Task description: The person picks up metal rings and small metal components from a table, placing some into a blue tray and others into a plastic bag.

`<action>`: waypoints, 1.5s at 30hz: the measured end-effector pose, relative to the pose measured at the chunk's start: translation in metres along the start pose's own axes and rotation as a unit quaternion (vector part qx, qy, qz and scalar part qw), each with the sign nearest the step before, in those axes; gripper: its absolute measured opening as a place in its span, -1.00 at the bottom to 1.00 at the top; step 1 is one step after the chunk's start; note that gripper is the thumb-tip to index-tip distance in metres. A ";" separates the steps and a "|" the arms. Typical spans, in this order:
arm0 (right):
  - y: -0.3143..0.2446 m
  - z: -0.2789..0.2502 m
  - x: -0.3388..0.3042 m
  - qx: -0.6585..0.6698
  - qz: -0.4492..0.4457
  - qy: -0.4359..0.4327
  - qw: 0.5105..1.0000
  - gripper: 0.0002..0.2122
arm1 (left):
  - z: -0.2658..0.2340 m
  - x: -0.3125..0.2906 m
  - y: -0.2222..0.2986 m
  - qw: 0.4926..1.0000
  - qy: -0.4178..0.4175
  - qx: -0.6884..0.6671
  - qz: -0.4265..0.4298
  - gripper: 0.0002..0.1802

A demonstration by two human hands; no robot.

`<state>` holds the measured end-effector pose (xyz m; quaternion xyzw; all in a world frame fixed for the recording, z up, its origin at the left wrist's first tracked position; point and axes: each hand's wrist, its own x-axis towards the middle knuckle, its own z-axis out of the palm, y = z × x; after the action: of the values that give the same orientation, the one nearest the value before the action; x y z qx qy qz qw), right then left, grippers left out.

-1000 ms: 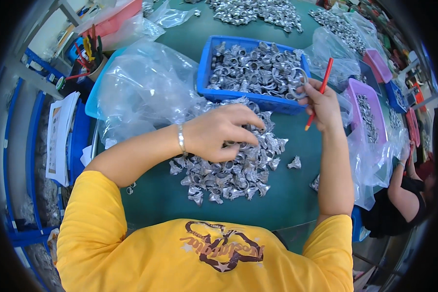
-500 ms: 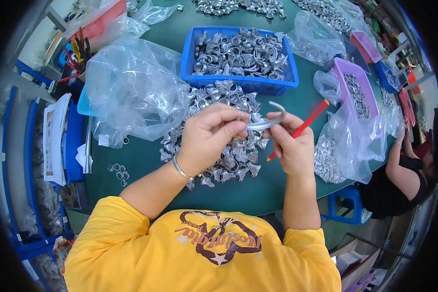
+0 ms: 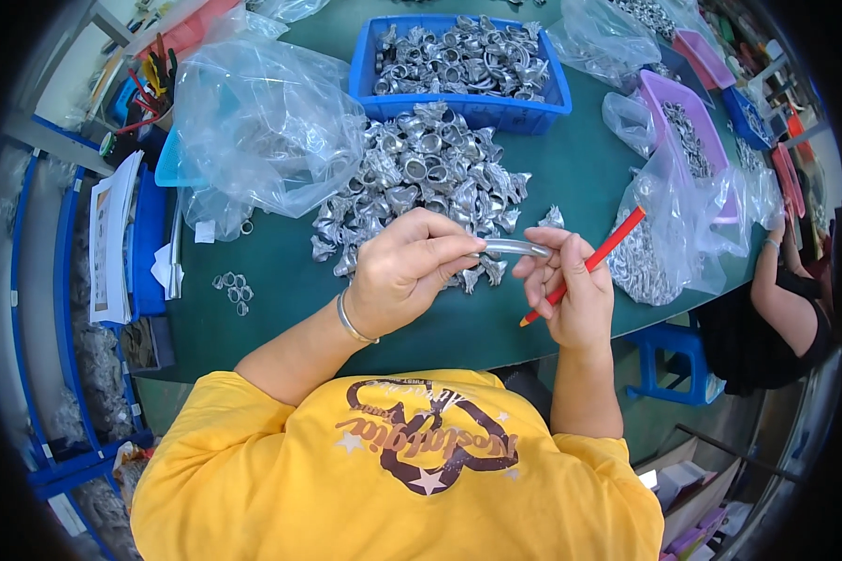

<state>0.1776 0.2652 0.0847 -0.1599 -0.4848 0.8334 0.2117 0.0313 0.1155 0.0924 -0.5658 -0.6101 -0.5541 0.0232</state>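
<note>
My left hand [image 3: 404, 260] pinches one end of a curved silver cuff bangle [image 3: 517, 247] between thumb and fingers. At its other end, the fingers of my right hand [image 3: 578, 297] are closed on the bangle. A red pencil [image 3: 617, 237] also lies in my right hand, slanting through the fingers with its tip down toward me. Beyond both hands spreads a heap of silver metal ring-like castings [image 3: 421, 168] on the green table [image 3: 290, 327].
A blue bin [image 3: 458, 109] full of similar castings stands behind the heap. Clear plastic bags [image 3: 262, 131] lie at left, near small loose rings [image 3: 234, 290]. At right are a purple bin [image 3: 660, 93], bagged metal parts [image 3: 636, 262], a blue stool [image 3: 674, 360] and another person's arm [image 3: 778, 299].
The bangle has turned, so its curved free end no longer sticks up and it looks flatter. My right hand has shifted slightly right and down. The view has tilted, moving the table items upward.
</note>
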 end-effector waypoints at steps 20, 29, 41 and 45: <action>0.012 -0.008 -0.014 -0.175 -0.056 -0.018 0.983 -0.68 | -0.006 -0.026 -0.008 0.962 -0.054 -0.198 -0.178 -0.74; 0.010 -0.003 -0.016 -0.145 -0.073 -0.006 0.987 -0.72 | -0.004 -0.026 -0.014 0.976 -0.044 -0.158 -0.142 -0.72; 0.017 0.002 -0.014 -0.263 -0.164 -0.022 0.951 -0.69 | -0.001 -0.024 -0.018 0.987 -0.088 -0.080 -0.106 -0.78; 0.018 -0.003 -0.015 -0.293 -0.196 -0.029 0.935 -0.77 | -0.003 -0.025 -0.021 0.986 -0.076 -0.098 -0.114 -0.79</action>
<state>0.1879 0.2520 0.0684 -0.0927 -0.7349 0.6007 0.3008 0.0239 0.1022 0.0632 -0.5324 -0.6134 -0.5659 -0.1416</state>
